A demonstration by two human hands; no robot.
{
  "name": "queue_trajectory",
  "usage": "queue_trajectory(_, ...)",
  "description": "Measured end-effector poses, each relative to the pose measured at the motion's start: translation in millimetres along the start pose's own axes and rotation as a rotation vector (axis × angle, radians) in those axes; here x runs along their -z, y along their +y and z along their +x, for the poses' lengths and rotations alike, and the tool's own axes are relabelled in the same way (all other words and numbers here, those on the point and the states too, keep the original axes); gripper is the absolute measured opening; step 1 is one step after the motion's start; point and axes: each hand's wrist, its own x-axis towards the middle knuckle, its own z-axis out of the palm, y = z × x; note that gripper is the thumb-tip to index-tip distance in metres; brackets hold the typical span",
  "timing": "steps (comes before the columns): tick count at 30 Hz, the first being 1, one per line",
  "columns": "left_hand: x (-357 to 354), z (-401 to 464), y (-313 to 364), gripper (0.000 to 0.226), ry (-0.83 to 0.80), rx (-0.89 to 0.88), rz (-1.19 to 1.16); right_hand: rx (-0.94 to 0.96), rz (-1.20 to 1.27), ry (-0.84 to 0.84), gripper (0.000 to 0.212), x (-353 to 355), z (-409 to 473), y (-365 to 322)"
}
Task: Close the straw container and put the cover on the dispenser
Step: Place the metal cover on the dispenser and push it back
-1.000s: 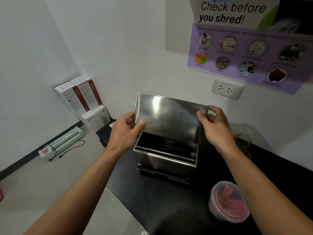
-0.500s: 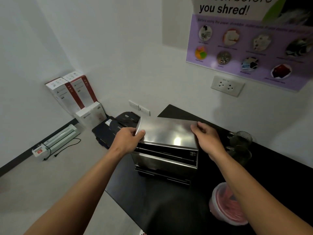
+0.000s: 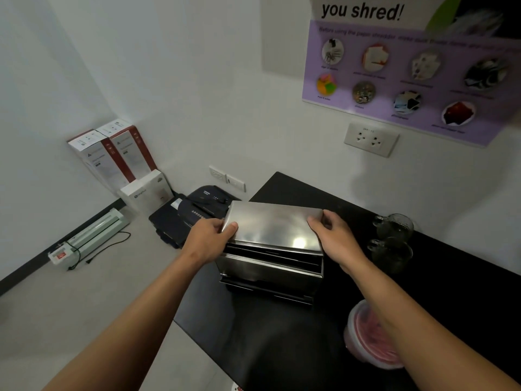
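Note:
A shiny steel cover (image 3: 272, 225) lies flat on top of the steel dispenser (image 3: 270, 270), which stands on the black counter (image 3: 262, 340). My left hand (image 3: 210, 238) grips the cover's left end, thumb on top. My right hand (image 3: 335, 239) holds its right end. A round clear straw container (image 3: 366, 334) with pink straws inside and its lid on sits at the front right of the counter, partly hidden by my right forearm.
Two glass mugs (image 3: 393, 238) stand right of the dispenser by the wall. A dark paper shredder (image 3: 197, 210) sits on the floor left of the counter, with boxes (image 3: 112, 156) and a laminator (image 3: 93, 235) beyond. A wall socket (image 3: 370, 139) is above the counter.
Both hands lowered the cover from a raised, tilted position down onto the top of the dispenser, where it now lies flat.

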Motion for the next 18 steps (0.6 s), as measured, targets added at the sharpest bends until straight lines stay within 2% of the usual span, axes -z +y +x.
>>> queue_trajectory(4,0,-3,1,0.035,0.017,-0.050,-0.041,-0.004,-0.022,0.047,0.065,1,-6,3)
queue_trajectory(6,1,-6,-1,0.035,0.030,-0.065,-0.041,0.000,-0.045,0.058,0.069,2,-9,6)
queue_trajectory(18,-4,-19,-7,0.037,0.093,-0.077,-0.028,0.011,-0.036,0.024,0.065,2,-22,10)
